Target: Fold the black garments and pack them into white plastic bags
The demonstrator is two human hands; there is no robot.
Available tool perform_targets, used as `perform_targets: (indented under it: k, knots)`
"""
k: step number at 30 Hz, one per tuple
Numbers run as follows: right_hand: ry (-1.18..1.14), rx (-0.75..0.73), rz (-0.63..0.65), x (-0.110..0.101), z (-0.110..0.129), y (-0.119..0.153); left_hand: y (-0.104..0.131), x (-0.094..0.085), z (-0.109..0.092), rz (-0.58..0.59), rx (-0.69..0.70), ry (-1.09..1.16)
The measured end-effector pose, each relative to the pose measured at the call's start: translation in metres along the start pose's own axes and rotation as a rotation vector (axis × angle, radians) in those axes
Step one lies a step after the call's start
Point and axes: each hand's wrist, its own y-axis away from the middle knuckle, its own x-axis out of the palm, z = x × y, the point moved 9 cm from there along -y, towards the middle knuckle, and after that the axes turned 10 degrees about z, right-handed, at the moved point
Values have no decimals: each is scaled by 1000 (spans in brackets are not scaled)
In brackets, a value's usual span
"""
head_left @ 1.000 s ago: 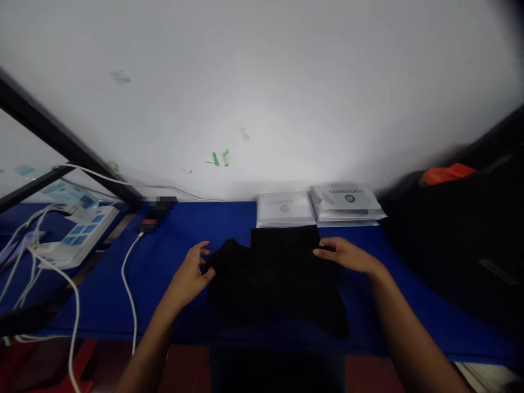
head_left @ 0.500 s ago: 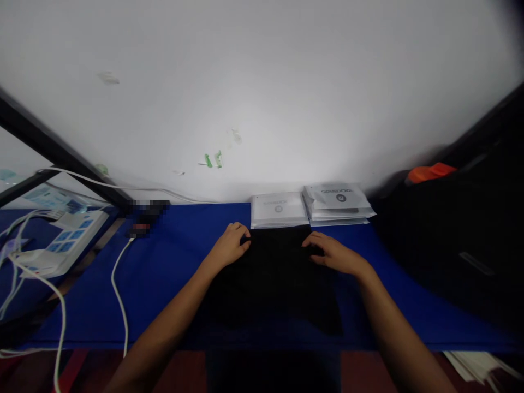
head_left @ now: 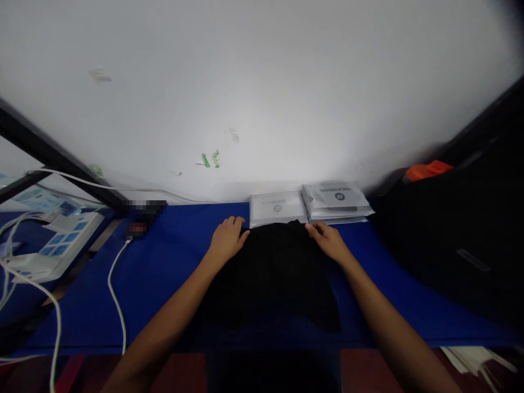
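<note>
A black cloth (head_left: 274,278) lies spread on the blue table surface (head_left: 172,251) in front of me. At its far left corner is my left hand (head_left: 227,238), its fingers closed on the cloth's edge. My right hand (head_left: 326,240) pinches the far right corner of the same cloth between thumb and fingers. The cloth's far edge is slightly bunched between the hands. Just beyond it lie a flat white packet (head_left: 278,208) and, to its right, a stack of white plastic packets (head_left: 338,201) with dark print.
A large black bag or cloth heap (head_left: 450,245) with an orange piece (head_left: 429,170) fills the right side. At the left are a power strip (head_left: 61,245), white cables (head_left: 117,295) and a blurred dark object (head_left: 143,218). A white wall (head_left: 262,98) stands behind.
My right hand has moved to the cloth's far right corner and closed on it. My left hand has shifted slightly left and forward. The cloth's far edge has lifted and wrinkled.
</note>
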Motion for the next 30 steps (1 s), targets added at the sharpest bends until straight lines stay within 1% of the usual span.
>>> perform_targets:
  k: [2,4,6,8,10,12,13,14,15,18,21,24,26,28,30]
  knots:
    - [9,18,22,4,-1,0,0,9,3,58,-2,56]
    - [29,3,40,8,2,-1,1,14,4,99,12,117]
    - [24,-47,38,8,9,0,1,16,4,109,35,151]
    - [-78,-90,49,6,16,2,0,13,3,96,47,202]
    - [-280,-80,126,6,19,6,-1,10,2,72,55,278]
    - [-462,-12,251,12,16,11,-2,8,-1,51,67,319]
    - [-510,30,304,15,13,13,-3,8,-2,45,75,300]
    - [-518,65,328,16,10,15,-4,8,-4,41,79,260]
    - [-490,90,326,15,6,15,-5,9,-5,35,81,212]
    - [-316,117,255,10,-5,12,-7,13,-5,11,62,113]
    - [-207,134,261,12,-11,11,-3,10,-5,-31,52,17]
    - [-139,78,258,10,-8,11,8,3,-12,-46,123,-44]
    - [-88,19,251,6,-4,12,18,3,-16,7,194,-10]
    - [-29,-15,236,2,-2,12,27,6,-17,97,242,34]
    - [45,-16,177,-5,-1,12,34,9,-16,174,270,63]
